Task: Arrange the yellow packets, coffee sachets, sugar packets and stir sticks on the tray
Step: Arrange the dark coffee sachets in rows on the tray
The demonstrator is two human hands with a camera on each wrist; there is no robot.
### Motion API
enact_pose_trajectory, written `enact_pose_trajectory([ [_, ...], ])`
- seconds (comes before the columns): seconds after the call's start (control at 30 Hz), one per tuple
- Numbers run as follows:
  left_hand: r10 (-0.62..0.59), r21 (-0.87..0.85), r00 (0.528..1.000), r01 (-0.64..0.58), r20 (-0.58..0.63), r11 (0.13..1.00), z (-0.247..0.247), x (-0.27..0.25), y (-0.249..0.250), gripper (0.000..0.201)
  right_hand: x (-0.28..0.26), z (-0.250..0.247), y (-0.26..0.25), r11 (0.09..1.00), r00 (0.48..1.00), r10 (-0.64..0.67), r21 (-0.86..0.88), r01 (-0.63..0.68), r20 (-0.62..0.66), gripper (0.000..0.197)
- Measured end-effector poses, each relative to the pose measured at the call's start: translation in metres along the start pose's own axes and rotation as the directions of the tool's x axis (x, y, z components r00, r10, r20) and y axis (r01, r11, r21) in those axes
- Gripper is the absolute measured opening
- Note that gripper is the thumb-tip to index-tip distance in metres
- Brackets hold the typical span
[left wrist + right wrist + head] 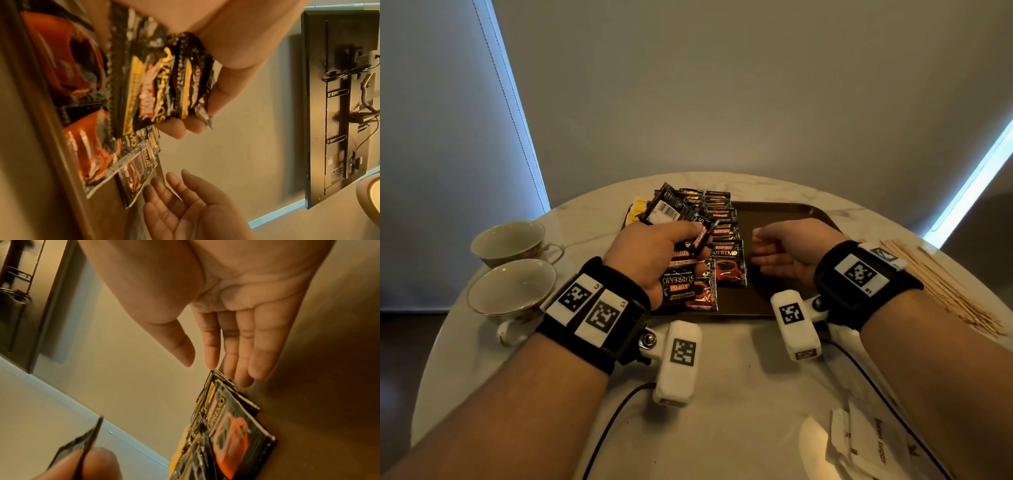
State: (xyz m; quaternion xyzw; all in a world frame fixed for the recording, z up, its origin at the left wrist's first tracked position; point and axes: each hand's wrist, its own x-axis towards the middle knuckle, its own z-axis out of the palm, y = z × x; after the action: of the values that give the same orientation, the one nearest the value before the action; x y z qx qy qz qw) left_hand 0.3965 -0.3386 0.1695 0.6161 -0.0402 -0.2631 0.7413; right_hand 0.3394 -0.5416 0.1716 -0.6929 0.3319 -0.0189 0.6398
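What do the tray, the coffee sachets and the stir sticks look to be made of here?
Tray: probably moulded plastic, dark brown, matte, with a raised rounded rim.
Coffee sachets: glossy printed foil or plastic film; they crinkle and catch highlights in the left hand.
Stir sticks: apparently thin pale wood, unfinished, lying on the table.

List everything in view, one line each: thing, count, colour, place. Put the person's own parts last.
tray: one, dark brown, centre of the table, right half bare.
coffee sachets on tray: many, black with red cup print, overlapping rows on the tray's left half.
held coffee sachets: a bunch, black, in the left hand.
yellow packets: a few, yellow, at the tray's far left edge, mostly hidden.
stir sticks: a pile, pale wood, on the table right of the tray.
sugar packets: several, white, table's near right.
teacups: two, cream, table's left.
table: one, white marble.
left hand: grips the sachet bunch.
right hand: open, empty, over the tray.
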Motion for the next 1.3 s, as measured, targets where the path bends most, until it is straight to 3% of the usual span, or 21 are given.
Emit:
enact_pose_trajectory([
  [0.17,-0.009,0.024,1.000,0.008,0.020,1.000,0.003,-0.003,-0.001,0.016,0.001,0.001,0.006,1.000,0.998,0.004,-0.009,-0.003,0.066,0.016],
  [0.3,-0.023,0.028,1.000,0.022,0.018,0.999,0.005,-0.003,-0.002,0.020,-0.004,-0.002,0.004,0.981,0.988,-0.154,0.120,0.150,0.028,0.019],
  [0.47,0.046,0.044,0.998,-0.048,0.051,0.998,0.009,-0.006,-0.007,0.026,-0.027,0.006,-0.005,0.933,0.871,-0.360,0.145,0.330,0.335,0.026],
  [0.63,-0.032,-0.057,0.990,0.041,0.140,0.998,0.008,-0.007,-0.004,0.046,-0.026,0.014,-0.004,0.877,0.843,-0.461,0.288,0.384,0.277,0.010],
  [0.8,-0.102,-0.246,0.974,0.151,0.200,0.957,0.005,-0.002,0.002,0.066,-0.015,0.008,-0.001,0.802,0.826,-0.544,0.382,0.459,0.149,0.017],
  [0.87,-0.073,-0.229,0.980,0.116,0.186,0.966,0.007,-0.004,0.001,0.057,-0.014,0.009,0.001,0.794,0.817,-0.563,0.355,0.493,0.125,0.026],
  [0.97,0.017,-0.127,0.996,-0.006,0.088,0.992,0.009,-0.008,-0.002,0.028,-0.015,0.009,0.002,0.796,0.816,-0.564,0.351,0.494,0.130,0.030],
  [1.07,0.070,-0.086,0.997,-0.068,0.018,0.994,0.011,-0.010,-0.004,0.027,-0.019,0.005,0.003,0.827,0.840,-0.495,0.415,0.378,0.221,0.022],
  [1.13,0.082,-0.058,0.997,-0.082,0.006,0.995,0.011,-0.009,-0.004,0.021,-0.020,0.004,0.007,0.848,0.838,-0.465,0.414,0.330,0.285,0.035],
  [1.2,0.092,-0.045,0.996,-0.092,0.004,0.995,0.012,-0.010,-0.003,0.020,-0.020,0.004,0.011,0.858,0.853,-0.452,0.389,0.336,0.261,0.046],
  [1.3,0.119,-0.030,0.993,-0.119,-0.001,0.992,0.013,-0.011,-0.003,0.020,-0.023,0.005,0.013,0.885,0.877,-0.426,0.301,0.354,0.221,0.025],
])
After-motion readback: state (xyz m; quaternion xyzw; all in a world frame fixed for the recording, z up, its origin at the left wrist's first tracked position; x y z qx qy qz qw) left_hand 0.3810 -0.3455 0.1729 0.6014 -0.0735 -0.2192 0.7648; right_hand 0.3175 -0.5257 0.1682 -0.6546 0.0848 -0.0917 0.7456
